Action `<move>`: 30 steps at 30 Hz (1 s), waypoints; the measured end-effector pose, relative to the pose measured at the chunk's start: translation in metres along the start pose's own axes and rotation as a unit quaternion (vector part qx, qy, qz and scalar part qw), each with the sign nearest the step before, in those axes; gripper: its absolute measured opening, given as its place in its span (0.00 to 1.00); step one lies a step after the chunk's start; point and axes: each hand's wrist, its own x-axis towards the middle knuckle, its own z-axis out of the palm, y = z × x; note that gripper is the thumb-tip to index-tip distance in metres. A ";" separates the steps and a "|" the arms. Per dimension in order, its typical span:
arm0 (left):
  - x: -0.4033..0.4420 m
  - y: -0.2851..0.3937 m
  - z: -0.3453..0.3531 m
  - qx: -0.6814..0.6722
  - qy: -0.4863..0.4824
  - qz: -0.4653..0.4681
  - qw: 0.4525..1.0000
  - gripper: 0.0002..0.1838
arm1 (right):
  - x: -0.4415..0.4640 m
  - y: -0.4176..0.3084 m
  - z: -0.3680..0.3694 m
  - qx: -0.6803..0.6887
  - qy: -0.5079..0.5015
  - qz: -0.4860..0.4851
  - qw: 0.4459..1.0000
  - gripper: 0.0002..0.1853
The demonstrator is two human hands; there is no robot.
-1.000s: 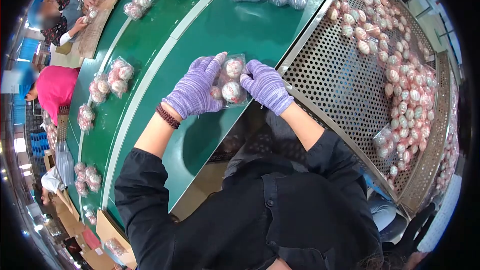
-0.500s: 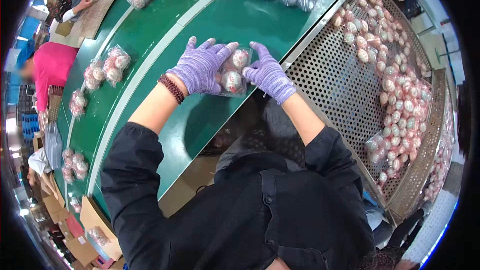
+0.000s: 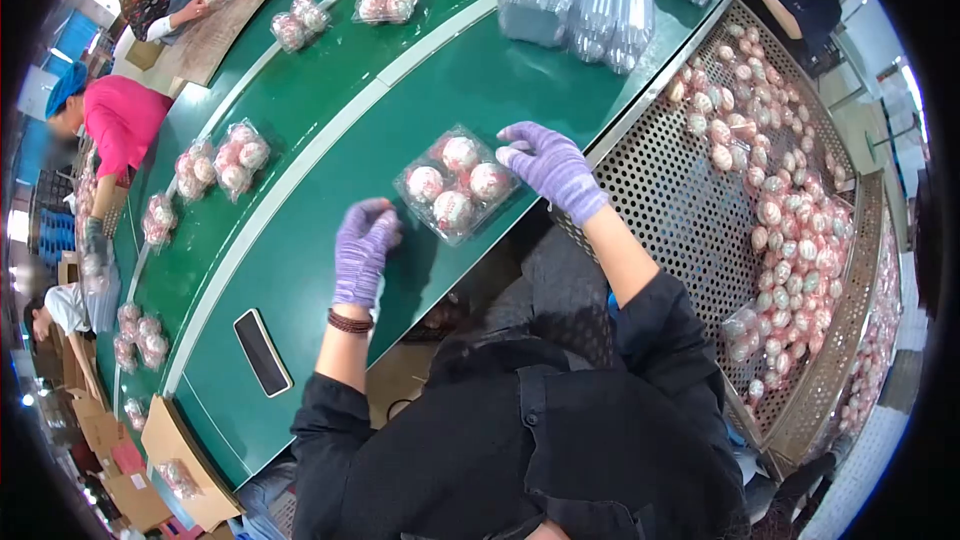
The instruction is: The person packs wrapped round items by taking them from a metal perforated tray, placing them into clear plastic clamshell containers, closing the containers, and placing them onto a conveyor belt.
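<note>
A clear plastic clamshell pack of baseballs (image 3: 453, 210) lies on the green table in front of me, the balls showing through its lid. My right hand (image 3: 553, 170), in a purple knit glove, is at the pack's right corner with thumb and fingers apart. Its thumb is near or touching the plastic; I cannot tell which. Lower left of the pack is my left hand (image 3: 364, 250), gloved alike, apart from the pack. Its fingers are loosely bent and nothing shows in them.
A phone (image 3: 263, 353) lies on the green table (image 3: 330, 240). Stacked empty clear packs (image 3: 540, 0) stand at the back. To the right, a perforated metal bin (image 3: 650, 155) holds many wrapped baseballs (image 3: 800, 250). Filled packs (image 3: 240, 155) sit beyond the pale strip. Co-workers (image 3: 125, 120) work along the far side.
My left hand has left the pack and moved down and left. My right hand has stayed by it. The pack now lies flat and uncovered. The view has shifted, bringing the phone into sight.
</note>
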 end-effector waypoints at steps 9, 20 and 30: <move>-0.006 -0.016 0.045 -0.193 -0.009 -0.025 0.981 0.11 | 0.028 0.032 0.020 0.327 -0.122 0.133 0.928 0.06; 0.028 -0.029 0.040 -0.019 -0.045 0.020 0.999 0.03 | 0.036 0.061 0.021 0.348 -0.187 0.120 0.911 0.05; 0.051 -0.038 0.057 -0.016 0.024 -0.030 0.999 0.08 | 0.043 0.071 0.032 0.293 -0.152 0.074 0.941 0.13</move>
